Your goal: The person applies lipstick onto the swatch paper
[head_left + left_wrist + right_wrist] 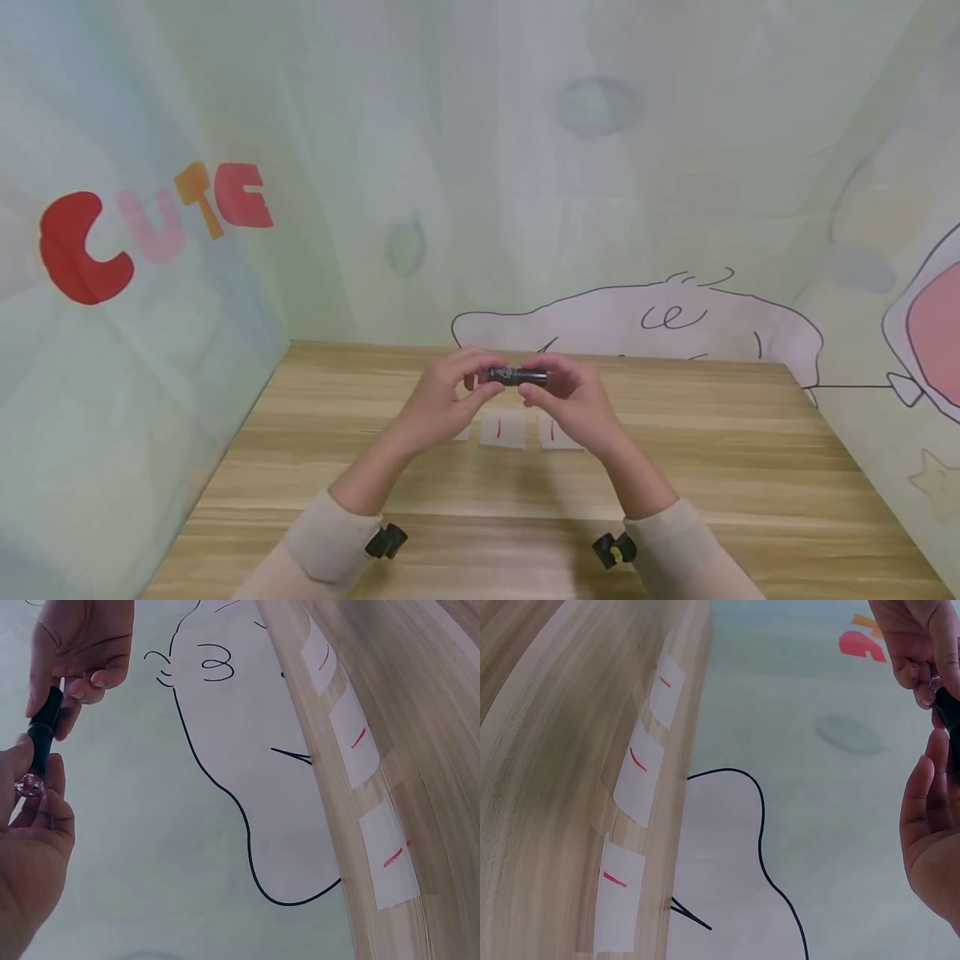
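Observation:
Both hands hold a slim black lipstick tube (513, 377) level above the table, with small pale lettering on its left part. My left hand (441, 402) pinches the left end between thumb and fingers. A shiny pinkish, faceted tip (30, 784) shows at that end in the left wrist view. My right hand (576, 402) grips the plain black right end, thumb below and fingers above in the head view. Below the hands lie white paper pieces (502, 432), each with a short red stroke. The left paper is partly hidden by my left hand.
The papers lie in a row on a wood-grain table (337, 533). A pale printed curtain (480, 167) rises behind the table and at both sides, with a cartoon outline along the back edge. Dark wrist straps or mounts (387, 542) sit by both sleeves.

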### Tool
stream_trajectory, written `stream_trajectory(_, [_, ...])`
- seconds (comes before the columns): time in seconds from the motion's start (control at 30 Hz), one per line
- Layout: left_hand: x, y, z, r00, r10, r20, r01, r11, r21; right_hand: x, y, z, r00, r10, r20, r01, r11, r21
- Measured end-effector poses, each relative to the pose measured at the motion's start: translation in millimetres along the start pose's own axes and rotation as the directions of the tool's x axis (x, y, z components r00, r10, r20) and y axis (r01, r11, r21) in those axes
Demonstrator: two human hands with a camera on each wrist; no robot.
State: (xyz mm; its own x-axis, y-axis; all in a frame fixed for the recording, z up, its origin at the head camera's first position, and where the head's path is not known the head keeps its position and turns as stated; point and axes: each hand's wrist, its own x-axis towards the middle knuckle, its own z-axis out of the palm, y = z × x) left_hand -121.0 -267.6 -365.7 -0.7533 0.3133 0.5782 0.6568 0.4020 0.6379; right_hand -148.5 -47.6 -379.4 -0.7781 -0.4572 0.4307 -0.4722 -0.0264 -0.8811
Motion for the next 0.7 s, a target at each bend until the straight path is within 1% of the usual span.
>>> stream_trajectory(0.3, [1.0, 1.4, 3.1, 0.999, 0.032, -0.032, -0.032, 0.999, 0.007, 0.3, 0.6, 0.9, 1.000, -0.024, -0.009, 0.024, 1.000, 0.003])
stream_trajectory(0.47, [0.0, 2.5, 4.8, 0.999, 0.024, -0.038, -0.024, 1.000, 0.014, -0.3, 3.4, 2.7, 1.000, -0.011, -0.019, 0.012, 1.000, 0.007])
stream_trajectory(0.7, [0.8, 4.8, 9.3, 0.999, 0.016, -0.029, -0.015, 1.000, 0.012, -4.2, 6.1, 0.9, 0.999, 0.031, -0.041, -0.030, 0.999, 0.028])
